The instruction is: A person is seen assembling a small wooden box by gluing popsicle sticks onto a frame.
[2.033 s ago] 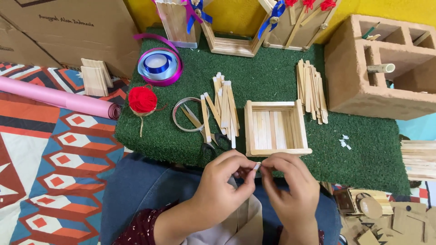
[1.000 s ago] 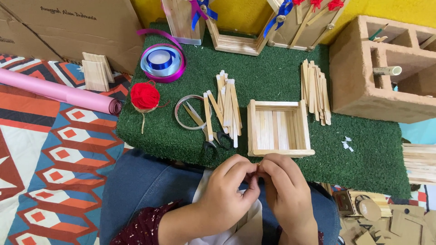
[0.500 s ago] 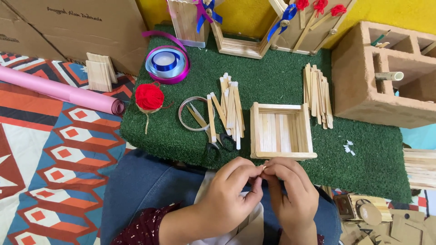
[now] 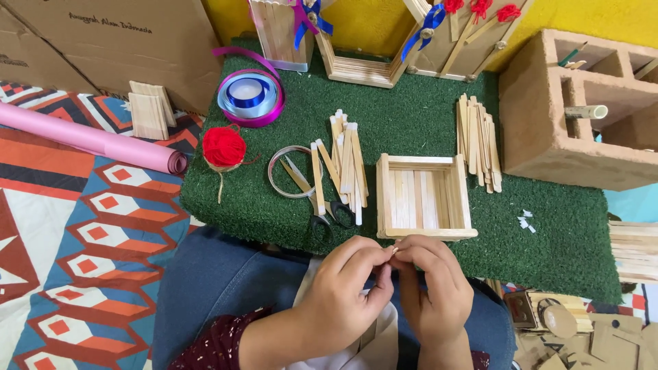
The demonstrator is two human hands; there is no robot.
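My left hand and my right hand meet fingertip to fingertip above my lap, just in front of the green turf mat. Between the tips they pinch a tiny pale piece; what it is, I cannot tell. Right beyond my fingers lies a square open tray of wooden sticks. Left of the tray is a heap of wooden sticks with white ends, with scissors and a clear tape ring beside it.
A red yarn ball and a blue-and-purple ribbon spool sit at the mat's left. More sticks lie right of the tray, by a hollow brick block. A pink paper roll and a cardboard box are at left.
Both hands stay pressed together and have crept slightly toward the tray's near edge while the fingers work the small piece. Nothing on the mat has moved.
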